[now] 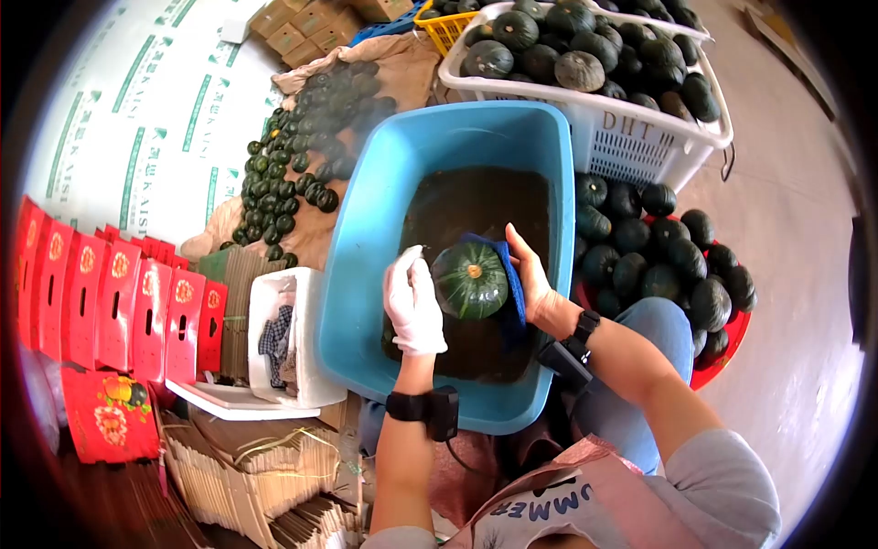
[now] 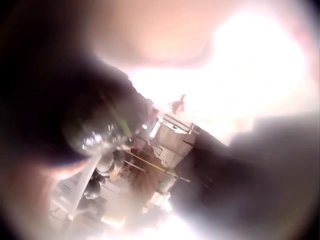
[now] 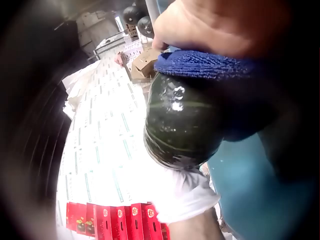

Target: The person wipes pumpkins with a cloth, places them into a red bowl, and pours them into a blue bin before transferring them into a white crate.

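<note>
A dark green pumpkin (image 1: 470, 282) with pale stripes and a stem facing up is held above the murky water in a blue tub (image 1: 352, 274). My left hand (image 1: 413, 302), in a white glove, grips its left side. On the other side my bare right hand (image 1: 538, 285) holds a blue cloth (image 1: 514, 291) against the skin. In the right wrist view the wet, shiny pumpkin (image 3: 182, 120) sits between the cloth (image 3: 200, 65) and the white glove (image 3: 185, 192). The left wrist view is blurred, with part of the pumpkin (image 2: 102, 127) at its left.
A white crate (image 1: 640, 137) heaped with pumpkins stands behind the tub. More pumpkins fill a red basin (image 1: 722, 352) at right. Small green pumpkins (image 1: 274, 201) lie on a tan cloth at left. A white foam box (image 1: 320, 339), red cartons (image 1: 82, 293) and folded cardboard (image 1: 247, 476) flank the tub.
</note>
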### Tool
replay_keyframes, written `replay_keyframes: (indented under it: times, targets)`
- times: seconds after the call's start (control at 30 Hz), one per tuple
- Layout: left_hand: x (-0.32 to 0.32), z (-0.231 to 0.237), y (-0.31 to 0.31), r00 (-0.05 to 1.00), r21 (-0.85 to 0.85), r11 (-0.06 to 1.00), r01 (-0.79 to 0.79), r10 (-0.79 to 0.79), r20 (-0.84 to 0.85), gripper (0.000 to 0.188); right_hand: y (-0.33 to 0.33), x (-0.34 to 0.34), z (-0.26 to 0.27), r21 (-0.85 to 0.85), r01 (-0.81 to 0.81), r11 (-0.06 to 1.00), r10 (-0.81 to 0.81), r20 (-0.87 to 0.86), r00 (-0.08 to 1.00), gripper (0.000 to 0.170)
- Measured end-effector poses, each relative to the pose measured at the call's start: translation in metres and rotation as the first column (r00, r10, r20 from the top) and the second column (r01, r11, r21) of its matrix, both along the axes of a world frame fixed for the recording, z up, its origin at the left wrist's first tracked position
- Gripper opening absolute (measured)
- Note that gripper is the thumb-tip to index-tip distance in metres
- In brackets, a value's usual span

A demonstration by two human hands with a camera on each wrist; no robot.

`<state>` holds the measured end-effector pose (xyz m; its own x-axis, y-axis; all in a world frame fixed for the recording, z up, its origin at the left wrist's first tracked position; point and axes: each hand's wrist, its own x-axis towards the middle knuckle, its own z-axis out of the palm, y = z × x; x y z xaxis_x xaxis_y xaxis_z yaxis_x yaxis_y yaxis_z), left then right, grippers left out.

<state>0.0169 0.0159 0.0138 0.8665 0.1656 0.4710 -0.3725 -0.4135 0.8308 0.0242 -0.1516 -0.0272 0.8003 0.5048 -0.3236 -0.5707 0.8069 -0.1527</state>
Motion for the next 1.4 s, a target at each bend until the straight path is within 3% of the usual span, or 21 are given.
replay_keyframes:
  times: [0.07, 0.1, 0.17, 0.47, 0.5, 0.53, 0.57, 0.63, 0.67, 0.73, 0.83, 0.87, 0.9, 0.97, 1.03, 1.1, 1.17, 1.23, 1.27, 1.37, 1.4]
  targets:
    - [-0.018, 0.010, -0.008, 0.999, 0.153, 0.987, 0.052, -0.050, -0.015, 0.028, 0.001, 0.002, 0.007, -0.074, -0.018, 0.997, 0.019, 0.006, 1.000, 0.074]
    - [-0.030, 0.028, -0.012, 0.986, 0.517, 0.853, 0.068, -0.137, 0.097, 0.054, 0.003, 0.001, 0.006, -0.008, -0.027, 1.000, 0.027, 0.026, 0.999, 0.071]
    - [-0.043, 0.035, -0.031, 0.986, 0.626, 0.770, 0.123, -0.023, -0.167, 0.100, 0.007, 0.000, 0.002, -0.008, -0.059, 0.998, 0.060, 0.051, 0.997, 0.065]
    - [-0.036, 0.007, 0.015, 0.931, 0.465, 0.809, 0.360, -0.277, -0.239, 0.102, 0.014, -0.009, 0.007, -0.425, -0.168, 0.889, 0.226, 0.088, 0.970, 0.053]
    - [-0.039, 0.003, 0.016, 0.934, 0.461, 0.815, 0.350, -0.268, -0.236, 0.102, 0.013, -0.003, -0.028, -0.659, -0.100, 0.746, 0.249, 0.136, 0.959, 0.050]
    - [-0.044, -0.002, 0.017, 0.949, 0.493, 0.817, 0.297, -0.198, -0.244, 0.100, 0.012, -0.012, -0.029, -0.945, 0.080, 0.317, 0.438, 0.221, 0.871, 0.047]
    - [-0.046, -0.008, 0.016, 0.959, 0.528, 0.812, 0.249, -0.133, -0.249, 0.098, 0.009, -0.019, -0.029, -0.924, 0.349, -0.157, 0.623, 0.181, 0.761, 0.045]
    - [-0.038, -0.034, 0.023, 0.848, 0.073, 0.986, 0.153, -0.093, -0.522, 0.090, 0.007, -0.022, -0.005, -0.902, 0.355, -0.248, 0.788, 0.025, 0.615, 0.038]
    - [-0.037, -0.039, 0.030, 0.721, -0.328, 0.943, 0.047, -0.260, -0.642, 0.083, 0.005, -0.025, 0.000, -0.907, 0.394, -0.152, 0.841, 0.091, 0.533, 0.037]
    - [-0.041, -0.063, 0.052, 0.795, -0.403, 0.905, 0.135, -0.342, -0.501, 0.073, 0.000, -0.036, 0.018, -0.919, 0.382, -0.095, 0.860, 0.118, 0.496, 0.038]
    - [0.000, 0.017, 0.063, 0.700, -0.929, 0.317, -0.193, -0.618, -0.356, 0.084, -0.001, -0.048, 0.023, -0.932, 0.357, -0.057, 0.825, 0.157, 0.542, 0.038]
    - [0.025, 0.023, 0.078, 0.841, -0.946, 0.100, -0.307, -0.436, -0.319, 0.095, -0.001, -0.050, 0.019, -0.931, 0.364, 0.011, 0.790, 0.231, 0.567, 0.036]
    - [0.045, 0.036, 0.089, 0.868, -0.998, 0.029, 0.052, -0.495, 0.031, 0.100, 0.001, -0.050, 0.012, -0.924, 0.374, 0.079, 0.754, 0.301, 0.584, 0.034]
    - [0.064, 0.083, 0.053, 0.987, -0.958, 0.284, -0.026, -0.147, -0.070, 0.083, 0.009, -0.042, -0.007, -0.922, 0.371, 0.115, 0.660, 0.350, 0.664, 0.038]
    - [0.105, 0.018, 0.092, 0.785, -0.770, 0.637, 0.040, -0.497, -0.370, 0.076, 0.007, -0.039, -0.009, -0.905, 0.384, 0.184, 0.539, 0.419, 0.730, 0.039]
    - [0.053, 0.022, 0.015, 0.596, -0.302, 0.891, 0.338, -0.452, -0.664, 0.076, 0.006, -0.030, -0.009, -0.942, 0.240, 0.234, 0.411, 0.320, 0.854, 0.041]
    - [0.023, -0.027, -0.007, 0.405, -0.298, 0.745, 0.596, -0.600, -0.690, 0.075, 0.007, -0.024, -0.008, -0.908, 0.185, 0.377, 0.211, 0.279, 0.937, 0.058]
    - [0.004, -0.083, -0.009, 0.293, -0.463, 0.623, 0.631, -0.743, -0.602, 0.076, -0.008, -0.022, 0.017, -0.883, -0.114, 0.455, 0.286, 0.023, 0.958, 0.076]
    - [0.001, -0.099, -0.009, 0.310, -0.394, 0.679, 0.620, -0.673, -0.672, 0.075, -0.018, -0.027, 0.021, -0.880, -0.115, 0.462, 0.371, 0.073, 0.926, 0.082]
    - [0.009, -0.142, -0.003, 0.402, 0.056, 0.796, 0.603, -0.243, -0.883, 0.072, -0.015, -0.034, 0.021, -0.949, 0.300, -0.096, 0.840, 0.084, 0.536, 0.068]
    - [0.012, -0.153, -0.002, 0.415, 0.181, 0.772, 0.609, -0.116, -0.902, 0.071, -0.017, -0.046, 0.029, -0.943, 0.302, -0.137, 0.811, 0.068, 0.581, 0.071]
